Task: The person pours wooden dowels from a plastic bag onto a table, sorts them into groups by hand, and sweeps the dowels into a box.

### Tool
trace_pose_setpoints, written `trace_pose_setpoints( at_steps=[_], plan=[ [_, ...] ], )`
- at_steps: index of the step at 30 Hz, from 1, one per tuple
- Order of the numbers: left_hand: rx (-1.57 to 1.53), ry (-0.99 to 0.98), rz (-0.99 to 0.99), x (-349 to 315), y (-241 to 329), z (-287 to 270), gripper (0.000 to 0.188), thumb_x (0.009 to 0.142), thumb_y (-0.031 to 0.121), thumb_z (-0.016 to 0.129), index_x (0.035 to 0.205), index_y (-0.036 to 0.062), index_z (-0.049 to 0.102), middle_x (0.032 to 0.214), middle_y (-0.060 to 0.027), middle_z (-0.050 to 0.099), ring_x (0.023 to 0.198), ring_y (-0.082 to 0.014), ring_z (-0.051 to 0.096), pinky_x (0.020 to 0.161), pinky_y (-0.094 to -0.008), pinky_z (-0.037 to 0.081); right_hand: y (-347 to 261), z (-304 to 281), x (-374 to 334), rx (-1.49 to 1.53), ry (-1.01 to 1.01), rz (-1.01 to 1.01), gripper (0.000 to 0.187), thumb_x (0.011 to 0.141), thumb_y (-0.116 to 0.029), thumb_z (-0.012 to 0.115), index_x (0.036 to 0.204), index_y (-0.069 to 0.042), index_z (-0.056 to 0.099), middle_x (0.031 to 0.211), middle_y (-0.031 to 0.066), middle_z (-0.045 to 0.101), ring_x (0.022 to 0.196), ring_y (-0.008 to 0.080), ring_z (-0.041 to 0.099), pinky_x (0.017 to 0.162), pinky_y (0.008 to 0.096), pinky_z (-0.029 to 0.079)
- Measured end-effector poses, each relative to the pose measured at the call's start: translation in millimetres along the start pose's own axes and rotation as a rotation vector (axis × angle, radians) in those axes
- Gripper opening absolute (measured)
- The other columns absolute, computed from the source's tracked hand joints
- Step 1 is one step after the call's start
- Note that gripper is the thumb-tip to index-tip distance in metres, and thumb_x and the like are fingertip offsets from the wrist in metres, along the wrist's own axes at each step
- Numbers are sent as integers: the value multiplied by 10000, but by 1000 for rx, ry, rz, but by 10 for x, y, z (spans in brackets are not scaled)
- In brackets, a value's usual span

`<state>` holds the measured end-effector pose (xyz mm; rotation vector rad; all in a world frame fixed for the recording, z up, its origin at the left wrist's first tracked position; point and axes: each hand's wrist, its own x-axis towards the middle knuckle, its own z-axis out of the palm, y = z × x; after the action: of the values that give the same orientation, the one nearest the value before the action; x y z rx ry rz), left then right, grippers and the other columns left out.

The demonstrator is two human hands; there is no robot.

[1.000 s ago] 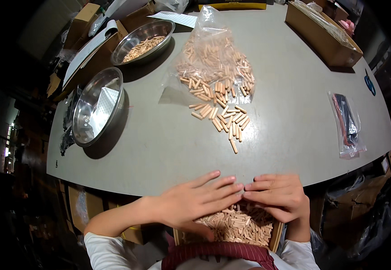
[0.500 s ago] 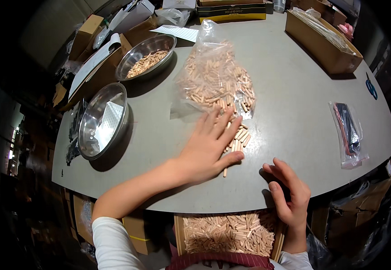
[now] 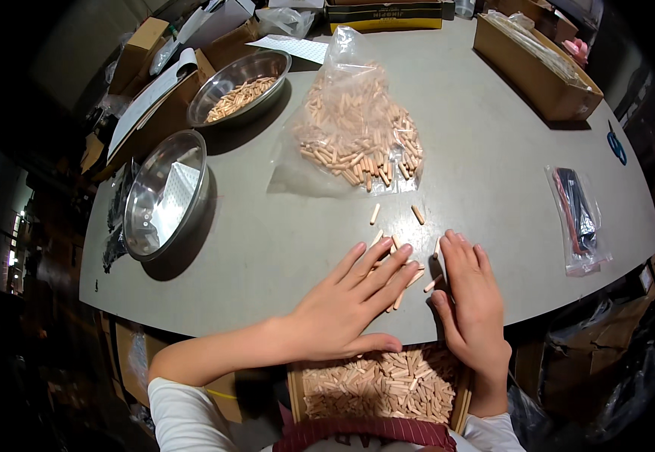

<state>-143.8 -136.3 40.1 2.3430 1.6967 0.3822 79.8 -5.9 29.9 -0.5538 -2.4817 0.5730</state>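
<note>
My left hand (image 3: 361, 297) lies flat with fingers spread over several small wooden dowels (image 3: 415, 277) near the table's front edge. To its right, my right hand (image 3: 472, 297) stands on its edge, fingers stretched out, beside a couple of dowels. Two loose dowels (image 3: 418, 215) lie farther back. Behind them a clear plastic bag (image 3: 357, 124) full of dowels rests on the table, its mouth toward me. Below the table edge is a box (image 3: 295, 392) filled with many dowels. Some dowels are hidden under my left hand.
At left stand a metal bowl (image 3: 201, 162) with a white perforated sheet in it and another metal bowl (image 3: 282, 87) holding dowels. A cardboard box (image 3: 576, 105), blue scissors (image 3: 616, 145) and a plastic packet (image 3: 580, 218) with dark contents sit on the right of the grey table (image 3: 493, 177).
My left hand has drawn back from the bag toward the table's front edge, bringing dowels along. My right hand has moved forward, and its fingers have straightened.
</note>
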Motion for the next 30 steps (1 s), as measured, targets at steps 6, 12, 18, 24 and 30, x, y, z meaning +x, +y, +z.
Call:
trace_pose_setpoints(
  at_steps=[6, 12, 18, 24, 30],
  plan=[
    [-374, 61, -162, -336, -116, -153, 923, 1076, 532, 543, 1679, -63, 175, 1753, -287, 175, 1625, -460, 189, 1321, -490, 196, 38, -123, 34, 214, -215, -117, 672, 968, -49, 629, 1585, 77, 395, 1521, 298, 544, 1438, 448, 526, 1230, 539, 370],
    [-375, 196, -275, -513, -304, -165, 747, 1107, 308, 490, 1670, -78, 185, 1716, -324, 247, 1608, -477, 225, 1318, -497, 196, 57, -94, -119, 816, -140, 86, 593, 997, 56, 486, 1585, 76, 410, 1569, 261, 541, 1461, 349, 544, 1216, 433, 411],
    [-226, 214, -246, -109, -659, -158, 711, 1106, 286, 448, 1678, -59, 207, 1719, -277, 295, 1608, -431, 262, 1328, -458, 156, 99, 34, -216, 990, 322, 243, 472, 1087, -39, 479, 1543, 76, 443, 1492, 268, 596, 1409, 352, 585, 1189, 476, 467],
    [-523, 146, -81, 269, -765, -248, 650, 1147, 392, 398, 1609, -64, 391, 1648, -248, 433, 1544, -363, 401, 1290, -451, 256, 48, 45, -218, 995, 309, 289, 462, 1082, -42, 497, 1528, 72, 457, 1422, 265, 648, 1321, 343, 651, 1155, 456, 490],
    [-943, 49, 9, 511, -661, -219, 571, 1164, 395, 419, 1508, -43, 543, 1504, -184, 594, 1402, -280, 560, 1194, -408, 413, 34, 20, -226, 1008, 282, 311, 437, 1077, -32, 499, 1497, 88, 491, 1368, 269, 680, 1281, 334, 677, 1134, 445, 503]
  ],
)
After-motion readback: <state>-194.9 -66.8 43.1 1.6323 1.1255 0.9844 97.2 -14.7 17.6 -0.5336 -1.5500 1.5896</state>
